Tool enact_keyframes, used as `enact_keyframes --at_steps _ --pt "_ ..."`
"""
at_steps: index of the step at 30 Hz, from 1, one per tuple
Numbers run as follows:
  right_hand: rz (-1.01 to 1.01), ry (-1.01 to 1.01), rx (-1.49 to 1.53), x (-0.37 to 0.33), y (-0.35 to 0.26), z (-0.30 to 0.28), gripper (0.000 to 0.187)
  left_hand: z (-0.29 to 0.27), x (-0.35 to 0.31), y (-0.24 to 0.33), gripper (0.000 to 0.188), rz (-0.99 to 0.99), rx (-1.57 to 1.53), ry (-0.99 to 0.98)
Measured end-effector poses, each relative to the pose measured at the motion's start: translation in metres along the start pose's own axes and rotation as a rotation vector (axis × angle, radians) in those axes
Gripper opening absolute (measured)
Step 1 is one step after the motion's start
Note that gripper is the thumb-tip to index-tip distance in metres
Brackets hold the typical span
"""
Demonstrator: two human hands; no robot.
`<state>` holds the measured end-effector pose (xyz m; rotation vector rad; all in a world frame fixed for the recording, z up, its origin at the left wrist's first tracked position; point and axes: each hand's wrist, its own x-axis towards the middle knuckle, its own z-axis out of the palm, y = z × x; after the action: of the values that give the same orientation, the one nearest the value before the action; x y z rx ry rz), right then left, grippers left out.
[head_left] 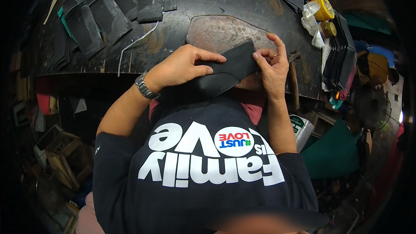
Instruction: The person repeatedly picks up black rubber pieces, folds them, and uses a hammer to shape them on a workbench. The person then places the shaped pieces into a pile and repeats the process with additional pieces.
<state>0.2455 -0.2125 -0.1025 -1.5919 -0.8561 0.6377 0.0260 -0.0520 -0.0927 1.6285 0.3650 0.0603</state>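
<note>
Tabletop [173, 32], black piece [234, 67], white-lettered shirt [208, 164]

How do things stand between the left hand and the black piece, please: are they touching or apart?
Touching. In the head view, the left hand has its fingers on the black piece, with no gap visible at the tips.

A black short-sleeved T-shirt [195, 201] bore bold white lettering [183, 171] and a round multicoloured print [234, 141]; a metal-link wristwatch [146, 86] circled the left wrist [154, 80], a slim ring [275, 55] a right-hand finger [281, 48]
</note>
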Motion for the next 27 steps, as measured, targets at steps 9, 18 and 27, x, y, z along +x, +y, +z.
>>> enact_keyframes --at_steps 9,18,27 --pt "0.015 0.032 -0.289 0.001 -0.008 0.01 0.046 0.001 -0.002 0.006 0.039 -0.01 0.074 0.041" --pt "-0.271 -0.022 -0.79 0.003 -0.009 0.014 0.033 0.001 -0.002 0.011 0.038 -0.039 0.118 0.051" --pt "-0.528 -0.585 -0.968 -0.023 -0.014 0.019 0.087 0.005 0.002 -0.008 0.04 0.132 0.105 0.105"
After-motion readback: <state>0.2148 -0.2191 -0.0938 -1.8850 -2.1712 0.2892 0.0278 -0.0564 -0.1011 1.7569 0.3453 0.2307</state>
